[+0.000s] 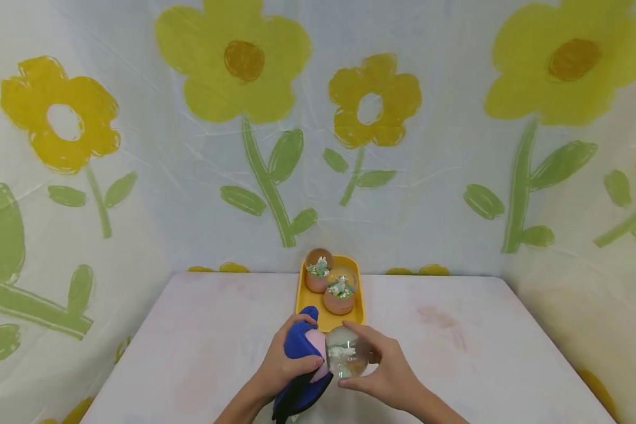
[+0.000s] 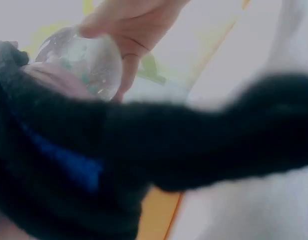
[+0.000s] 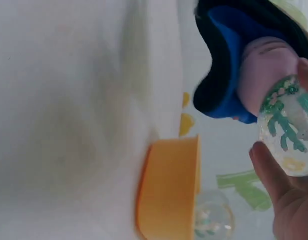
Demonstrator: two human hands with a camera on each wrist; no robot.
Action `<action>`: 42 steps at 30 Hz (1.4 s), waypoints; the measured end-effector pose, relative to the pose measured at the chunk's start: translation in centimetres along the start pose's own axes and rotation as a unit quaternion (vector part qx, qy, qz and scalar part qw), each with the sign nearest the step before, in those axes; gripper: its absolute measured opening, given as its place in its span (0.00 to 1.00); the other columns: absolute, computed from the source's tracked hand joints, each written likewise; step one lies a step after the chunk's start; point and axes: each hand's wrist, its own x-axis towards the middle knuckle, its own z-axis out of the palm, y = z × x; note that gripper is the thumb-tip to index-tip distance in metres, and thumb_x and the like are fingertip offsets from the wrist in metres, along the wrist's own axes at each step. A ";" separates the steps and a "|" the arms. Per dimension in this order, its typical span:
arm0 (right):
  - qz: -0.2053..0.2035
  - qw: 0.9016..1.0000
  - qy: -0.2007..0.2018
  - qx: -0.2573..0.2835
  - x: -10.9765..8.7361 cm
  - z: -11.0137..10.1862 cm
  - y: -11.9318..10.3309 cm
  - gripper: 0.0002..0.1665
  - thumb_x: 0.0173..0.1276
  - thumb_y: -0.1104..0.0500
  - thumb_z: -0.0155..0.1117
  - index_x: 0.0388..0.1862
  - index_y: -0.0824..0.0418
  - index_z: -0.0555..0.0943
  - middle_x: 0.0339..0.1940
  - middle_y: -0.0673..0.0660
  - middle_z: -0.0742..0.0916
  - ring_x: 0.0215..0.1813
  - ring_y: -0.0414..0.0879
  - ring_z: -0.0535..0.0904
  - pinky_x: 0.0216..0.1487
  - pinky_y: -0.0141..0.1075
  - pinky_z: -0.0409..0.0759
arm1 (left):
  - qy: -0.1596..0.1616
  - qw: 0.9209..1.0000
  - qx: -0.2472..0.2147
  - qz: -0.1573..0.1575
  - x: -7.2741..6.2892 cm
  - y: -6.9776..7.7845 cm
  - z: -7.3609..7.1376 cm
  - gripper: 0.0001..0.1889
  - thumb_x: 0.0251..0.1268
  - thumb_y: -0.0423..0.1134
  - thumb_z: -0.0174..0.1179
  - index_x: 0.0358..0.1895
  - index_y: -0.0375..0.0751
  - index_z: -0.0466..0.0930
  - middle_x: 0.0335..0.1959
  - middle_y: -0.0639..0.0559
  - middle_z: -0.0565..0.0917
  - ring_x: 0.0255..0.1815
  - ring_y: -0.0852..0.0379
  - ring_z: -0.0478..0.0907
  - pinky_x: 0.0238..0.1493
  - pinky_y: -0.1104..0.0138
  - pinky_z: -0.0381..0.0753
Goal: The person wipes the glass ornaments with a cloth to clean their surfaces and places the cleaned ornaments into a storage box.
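A snow globe is held sideways above the table, its clear ball toward the right. My right hand grips that ball between thumb and fingers. On the other side, my left hand holds a soft blue cloth piece with a black side wrapped partly around the globe's pink base. Inside the ball, the right wrist view shows green and white figures. Dark fabric covers much of the left wrist view, and a loose strip of it hangs out to one side.
Just beyond the hands, a yellow tray sits on the pale table. Two more snow globes with pink bases stand in it, one at the back left and one nearer. A flower-printed curtain surrounds the table.
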 end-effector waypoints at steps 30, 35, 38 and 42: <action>0.089 0.992 0.039 0.082 1.3 0.2 1.8 0.42 0.49 0.58 0.81 0.65 0.55 0.75 0.52 0.57 0.83 0.40 0.48 0.80 0.34 0.38 0.83 | 0.001 0.996 0.073 0.042 1.5 -1.9 -0.5 0.38 0.50 0.45 0.72 0.64 0.58 0.61 0.59 0.43 0.67 0.51 0.44 0.74 0.44 0.57 0.80; 0.188 0.966 0.018 0.178 2.3 -0.1 0.8 0.41 0.56 0.61 0.76 0.68 0.59 0.71 0.56 0.64 0.78 0.43 0.52 0.79 0.37 0.45 0.84 | -0.006 0.974 0.172 0.148 2.3 -1.9 -1.4 0.42 0.45 0.46 0.75 0.65 0.54 0.60 0.61 0.45 0.66 0.53 0.44 0.73 0.45 0.58 0.80; 0.151 0.979 0.023 0.133 2.2 0.2 0.6 0.42 0.54 0.60 0.78 0.68 0.55 0.71 0.55 0.61 0.78 0.40 0.51 0.80 0.34 0.42 0.84 | -0.006 0.977 0.149 0.152 2.4 -2.1 -1.5 0.41 0.46 0.46 0.74 0.64 0.53 0.60 0.62 0.42 0.66 0.53 0.43 0.72 0.44 0.57 0.80; 0.005 0.999 0.032 -0.029 1.5 0.3 1.0 0.46 0.47 0.57 0.82 0.67 0.48 0.73 0.58 0.54 0.80 0.44 0.49 0.81 0.39 0.38 0.83 | -0.012 0.994 0.051 0.093 2.4 -2.5 -1.3 0.36 0.53 0.45 0.68 0.65 0.52 0.59 0.60 0.41 0.66 0.53 0.42 0.72 0.46 0.57 0.79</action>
